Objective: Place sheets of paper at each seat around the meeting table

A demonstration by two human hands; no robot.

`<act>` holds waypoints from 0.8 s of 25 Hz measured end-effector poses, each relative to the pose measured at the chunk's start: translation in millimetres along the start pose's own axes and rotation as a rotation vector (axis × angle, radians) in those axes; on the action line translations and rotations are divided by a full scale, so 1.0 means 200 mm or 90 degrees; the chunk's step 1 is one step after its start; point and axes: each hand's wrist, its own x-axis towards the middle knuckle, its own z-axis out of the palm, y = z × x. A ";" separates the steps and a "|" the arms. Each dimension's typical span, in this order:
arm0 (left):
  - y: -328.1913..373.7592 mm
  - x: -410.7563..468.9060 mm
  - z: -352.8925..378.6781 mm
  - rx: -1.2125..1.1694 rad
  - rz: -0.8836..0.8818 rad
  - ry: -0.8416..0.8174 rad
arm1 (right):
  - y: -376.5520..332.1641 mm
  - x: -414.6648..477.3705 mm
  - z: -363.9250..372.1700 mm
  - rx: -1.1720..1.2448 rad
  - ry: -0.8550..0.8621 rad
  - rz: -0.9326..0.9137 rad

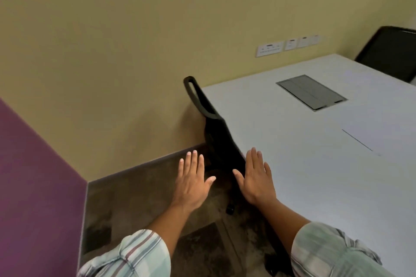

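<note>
nearest, both arms reach forward from rolled plaid sleeves (139, 252), palms down and empty. the left hand (193, 181) hangs over the dark floor (126, 207), fingers spread flat and wide, holding nothing. the right hand (256, 181) is just as flat and open, its fingers over the near edge of the worktop (292, 141); whether it rests on the surface or hovers just above cannot be told. between the two hands, and running up toward 11 o'clock, stands a black chair (213, 123) pushed in close against the worktop's left edge. the one sheet of paper (387, 135) that shows lies flat on the worktop at about 2 o'clock from the right hand, well apart from it, pale against the pale surface so that only its dark near-left edge is plain; that edge runs from 10 to 4 o'clock, and the rest of its outline is too faint to trace. the right hand is clearly the nearer of the two, so any reach for the sheet would fall to it, going out toward 2 o'clock. farther on, a grey cable hatch (311, 92) is sunk into the worktop, and beyond the far edge a second black chair (389, 51) stands at 1 o'clock, with wall sockets (290, 45) on the beige wall behind.
</note>
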 end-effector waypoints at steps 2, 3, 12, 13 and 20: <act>0.12 0.25 0.03 0.006 0.062 -0.024 | 0.15 0.12 -0.02 0.004 0.007 0.058; 0.19 0.35 0.05 0.015 0.086 -0.025 | 0.23 0.16 -0.03 -0.004 0.015 0.077; 0.82 1.25 0.24 0.055 0.242 -0.088 | 0.98 0.57 -0.20 0.032 0.062 0.269; 0.89 1.33 0.27 0.060 0.254 -0.084 | 1.07 0.59 -0.22 0.029 0.071 0.286; 1.38 1.80 0.40 0.016 0.375 -0.109 | 1.57 0.70 -0.33 0.044 0.103 0.452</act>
